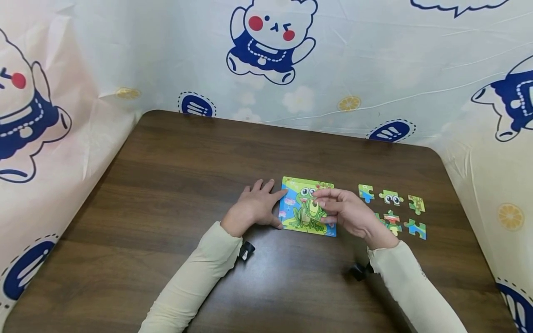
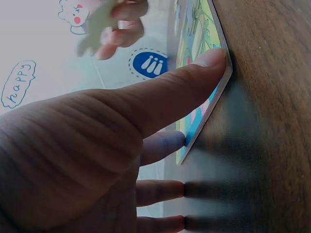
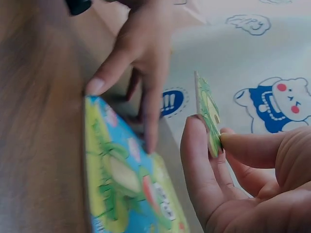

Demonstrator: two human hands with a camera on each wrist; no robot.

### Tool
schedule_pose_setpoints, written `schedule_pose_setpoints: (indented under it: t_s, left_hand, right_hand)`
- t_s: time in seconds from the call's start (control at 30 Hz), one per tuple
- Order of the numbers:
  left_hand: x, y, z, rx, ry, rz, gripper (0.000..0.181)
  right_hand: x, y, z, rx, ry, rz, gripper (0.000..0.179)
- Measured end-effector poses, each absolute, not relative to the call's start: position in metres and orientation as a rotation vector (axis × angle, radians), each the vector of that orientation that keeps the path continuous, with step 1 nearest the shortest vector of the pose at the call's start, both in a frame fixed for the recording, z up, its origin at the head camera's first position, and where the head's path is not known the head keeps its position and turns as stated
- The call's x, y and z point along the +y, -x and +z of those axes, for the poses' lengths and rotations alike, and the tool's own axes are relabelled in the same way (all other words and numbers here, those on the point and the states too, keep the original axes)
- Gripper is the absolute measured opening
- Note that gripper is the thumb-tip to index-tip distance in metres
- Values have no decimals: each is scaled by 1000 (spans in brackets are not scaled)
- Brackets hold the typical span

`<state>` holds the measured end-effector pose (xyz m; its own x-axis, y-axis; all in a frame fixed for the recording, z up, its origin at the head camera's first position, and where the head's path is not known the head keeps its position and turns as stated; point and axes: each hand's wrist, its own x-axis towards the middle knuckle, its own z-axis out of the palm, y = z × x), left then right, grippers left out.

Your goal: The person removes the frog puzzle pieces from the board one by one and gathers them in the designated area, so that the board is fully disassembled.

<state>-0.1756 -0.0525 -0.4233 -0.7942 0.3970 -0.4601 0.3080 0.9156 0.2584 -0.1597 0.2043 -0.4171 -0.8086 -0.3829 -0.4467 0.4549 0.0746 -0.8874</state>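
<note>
A square puzzle board with a frog picture lies on the wooden table. At its left side is my left hand, fingers spread and straight; its thumb and index finger touch the board's edge, while the other fingertips rest on the table. Above the right part of the board, my right hand pinches a green puzzle piece between thumb and fingers. The right wrist view catches that piece nearly edge-on, raised off the board; its pale back faces the left wrist camera.
To the right of the board lie several loose puzzle pieces, among them one with eyes, a corner piece and a blue-green piece. My right forearm partly covers this group. A cartoon-printed cloth hangs around the brown table.
</note>
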Motion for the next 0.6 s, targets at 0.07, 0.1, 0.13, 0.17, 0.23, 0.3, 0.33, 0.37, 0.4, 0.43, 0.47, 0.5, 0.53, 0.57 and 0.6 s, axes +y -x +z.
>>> schedule_pose_setpoints:
  t_s: [0.07,0.1,0.13,0.17,0.23,0.3,0.33,0.37,0.4,0.43,0.47,0.5,0.53,0.57,0.6]
  left_hand:
    - [-53,176,-423,2552,-509,228,98]
    - [-53,176,-422,2553,-510,228,97]
    - [-53,176,-422,2555,-510,230,97]
    - [-53,176,-422,2556,-510,232,97]
    - [-53,176,-421,2556,-510,231,97]
    - [-53,176,-421,2557,-509,231,97]
    - [-53,176,-420,2555,-508,226,97]
    - [-53,175,-420,2554,-510,222,97]
    - [-52,175,-420,2552,-510,218,97]
    - [-52,175,-420,2551,-510,215,97]
    - [-52,175,-420,2551,-511,213,97]
    - [-52,175,-420,2551,-511,210,97]
    - [-52,175,-421,2552,-512,208,97]
    - [-52,175,-421,2554,-512,209,97]
    - [-52,175,-421,2555,-512,207,98]
  right_hand:
    - [206,161,-411,1711,-72,-1842,25]
    - [207,162,-407,1695,-63,-1864,22]
    - [207,162,-404,1687,-58,-1880,21]
    - [208,163,-400,1684,-48,-1896,19]
    - [209,164,-392,1683,-28,-1926,19]
    - [211,164,-384,1681,-13,-1957,19]
    - [212,164,-380,1681,-10,-1972,19]
    - [212,164,-376,1677,-11,-1990,19]
    - [213,163,-373,1674,-11,-2009,18]
    - [214,163,-369,1667,-12,-2031,18]
    - [214,162,-366,1658,-10,-2053,17]
    - [215,162,-362,1653,-5,-2072,16]
    - [215,161,-359,1644,2,-2093,16]
    - [215,161,-357,1633,7,-2113,16]
    - [216,160,-355,1625,12,-2130,16]
